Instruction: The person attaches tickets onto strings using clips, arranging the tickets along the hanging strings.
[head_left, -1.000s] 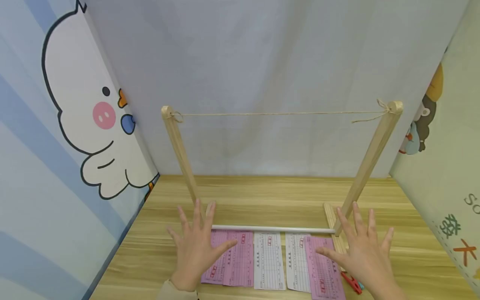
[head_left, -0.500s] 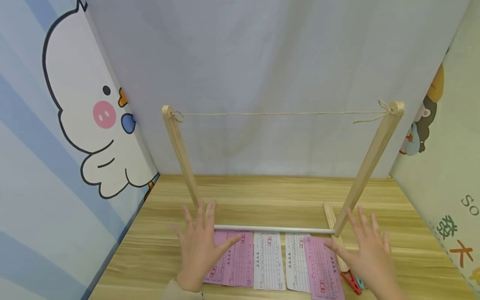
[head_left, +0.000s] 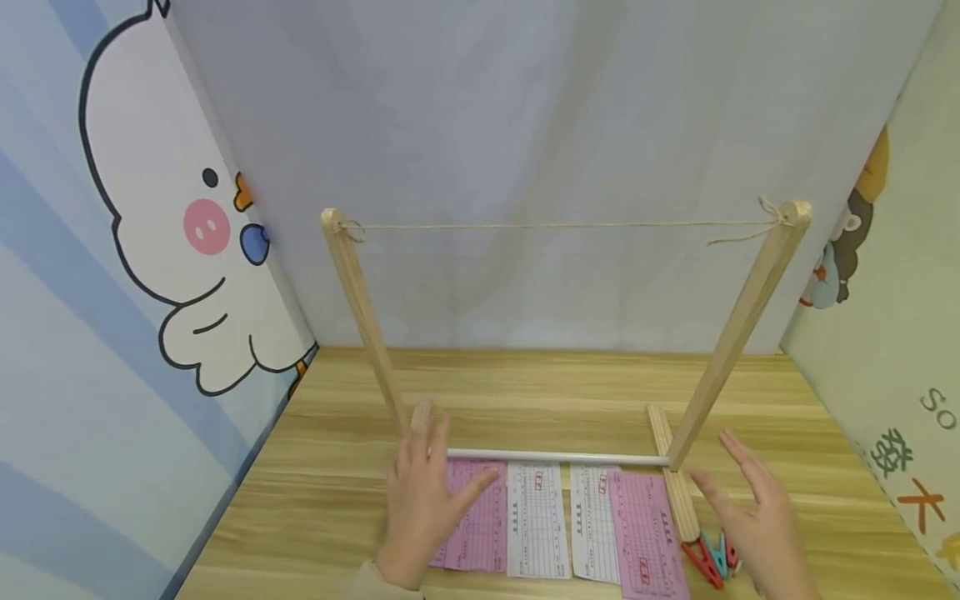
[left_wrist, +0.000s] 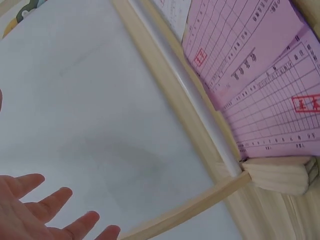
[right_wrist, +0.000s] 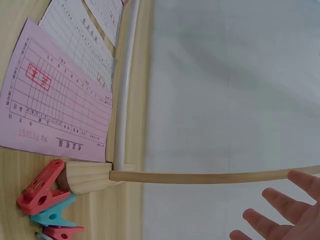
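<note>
My left hand is spread above the left pink slips, fingers straight and holding nothing. My right hand hovers beside the frame's right foot and the clothespins, also with nothing in it; the right wrist view shows its fingers apart. Between the hands lie a white slip, another white slip and a pink slip overlapping it. A red clothespin, a teal clothespin and a darker red clothespin bunch together by the right foot.
A wooden frame stands behind the slips, with a left post, a right post and a white rod low between them. Twine stretches between the post tops. Walls enclose the wooden tabletop at back and sides.
My left hand has shifted right over the pink slips. My right hand has turned and drawn down and slightly right, uncovering more of the clothespins. Slips and frame stay put.
</note>
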